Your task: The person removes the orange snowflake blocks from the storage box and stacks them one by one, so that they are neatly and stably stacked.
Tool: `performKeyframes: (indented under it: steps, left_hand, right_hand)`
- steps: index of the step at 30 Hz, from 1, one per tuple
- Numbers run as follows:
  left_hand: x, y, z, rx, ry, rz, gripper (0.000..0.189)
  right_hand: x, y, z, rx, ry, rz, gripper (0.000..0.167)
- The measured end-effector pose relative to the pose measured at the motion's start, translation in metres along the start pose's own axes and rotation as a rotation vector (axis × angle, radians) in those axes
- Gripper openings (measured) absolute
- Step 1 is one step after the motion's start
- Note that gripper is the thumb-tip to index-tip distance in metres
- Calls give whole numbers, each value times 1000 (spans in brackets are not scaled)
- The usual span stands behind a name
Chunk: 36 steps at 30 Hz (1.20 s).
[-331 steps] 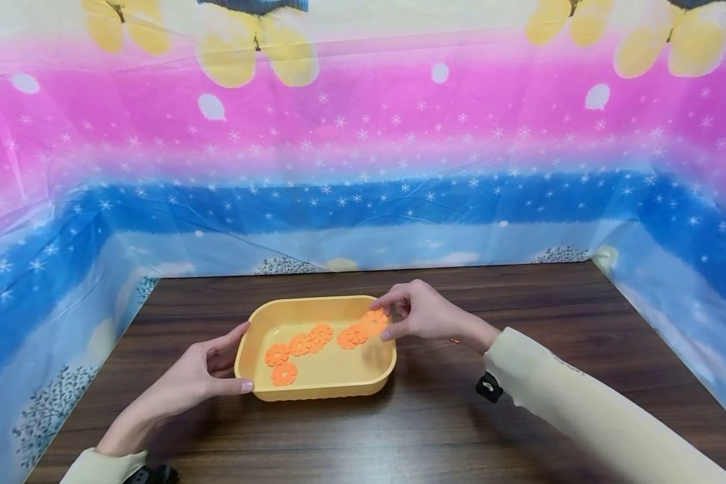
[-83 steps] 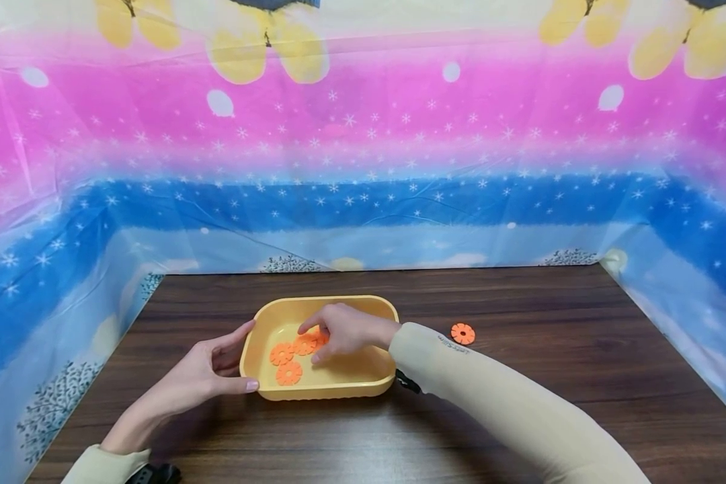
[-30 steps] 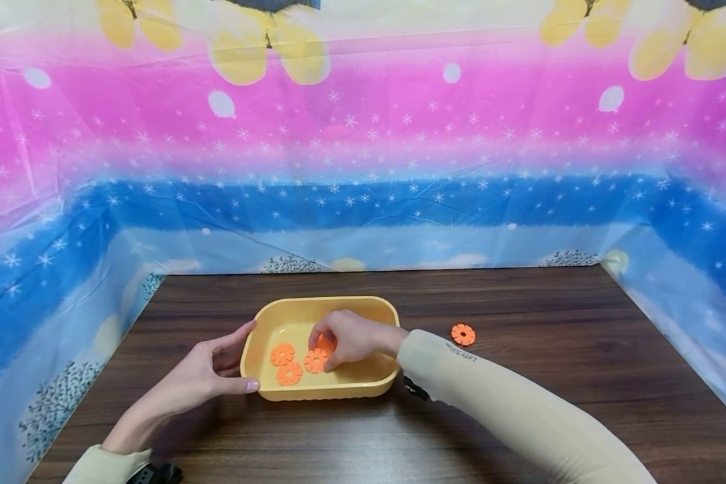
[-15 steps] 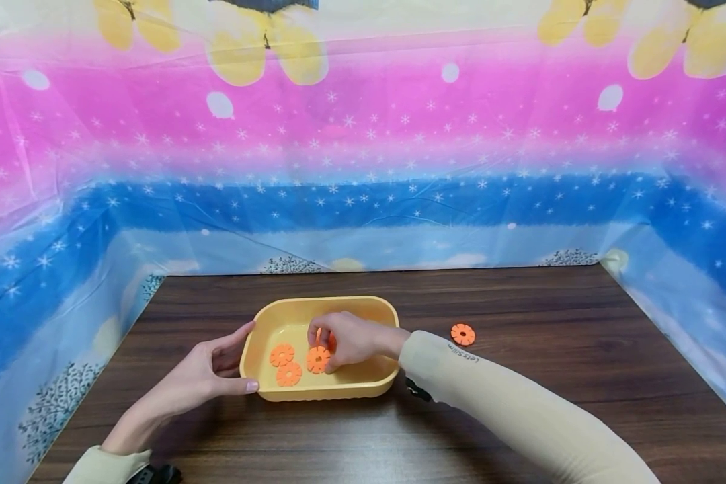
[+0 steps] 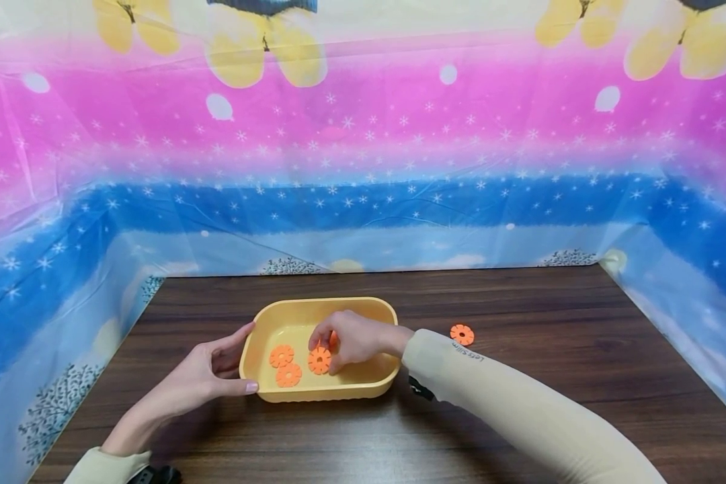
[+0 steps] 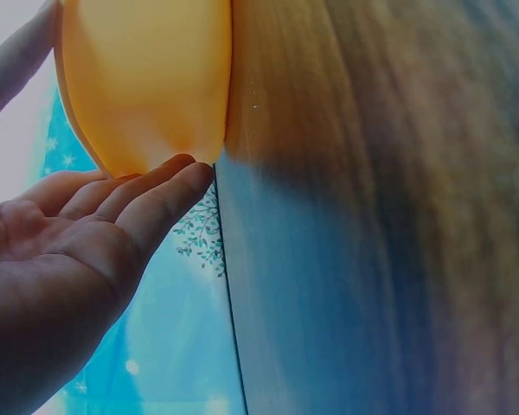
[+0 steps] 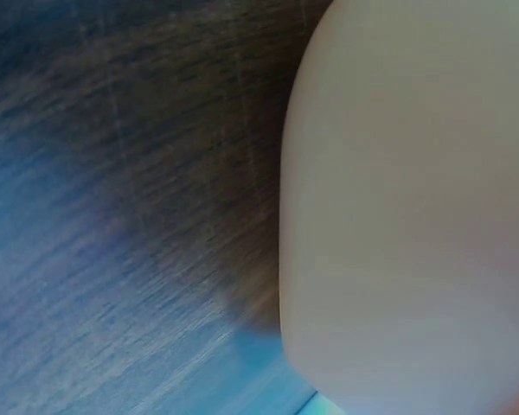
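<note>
A yellow rectangular tub (image 5: pixel 351 391) with rounded corners stands on the table. My left hand (image 5: pixel 202 373) grips its left end, thumb at the front corner and forefinger at the back; the left wrist view shows the fingers (image 6: pixel 156 194) against the end wall. Inside the tub, my right hand (image 5: pixel 353 339) pinches an orange flower-shaped disc (image 5: pixel 319 369) with notched edges and a centre hole. More orange shows behind its fingers, mostly hidden. Two similar discs, one farther back (image 5: pixel 281 356) and one nearer (image 5: pixel 288 375), lie flat at the tub's left.
Another orange disc (image 5: pixel 462 335) lies on the dark wood table (image 5: pixel 538 349), right of the tub and behind the right sleeve (image 5: pixel 490 383). A printed cloth (image 5: pixel 363 202) surrounds the table at the back and sides. The tub's outer wall (image 7: pixel 415 216) fills much of the right wrist view.
Earlier the right hand was at the tub's right end, where several discs lay; that end now shows none. Lately the pinched disc has shifted slightly right. The left hand keeps its hold.
</note>
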State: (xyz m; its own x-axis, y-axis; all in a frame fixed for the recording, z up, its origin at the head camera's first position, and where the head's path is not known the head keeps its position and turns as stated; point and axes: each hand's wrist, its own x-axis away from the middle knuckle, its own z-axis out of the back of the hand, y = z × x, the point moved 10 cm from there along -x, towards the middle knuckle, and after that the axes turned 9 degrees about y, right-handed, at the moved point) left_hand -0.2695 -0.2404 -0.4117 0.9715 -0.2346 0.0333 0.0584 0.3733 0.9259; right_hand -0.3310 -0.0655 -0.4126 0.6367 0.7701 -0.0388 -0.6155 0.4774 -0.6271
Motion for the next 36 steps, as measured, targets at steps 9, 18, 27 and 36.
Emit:
performKeyframes:
  steps: [9, 18, 27, 36]
  left_hand:
    - [1, 2, -1, 14, -5, -12, 103]
    - [0, 1, -1, 0, -4, -9, 103]
    - [0, 1, 1, -15, 1, 8, 104]
    - [0, -2, 0, -18, 7, 43, 105]
  right_hand:
    - [5, -2, 12, -58, 50, -3, 41]
    - [21, 0, 34, -113, 147, -62, 39]
    - [35, 4, 54, -226, 234, -90, 40]
    - [52, 11, 70, -263, 275, -120, 41]
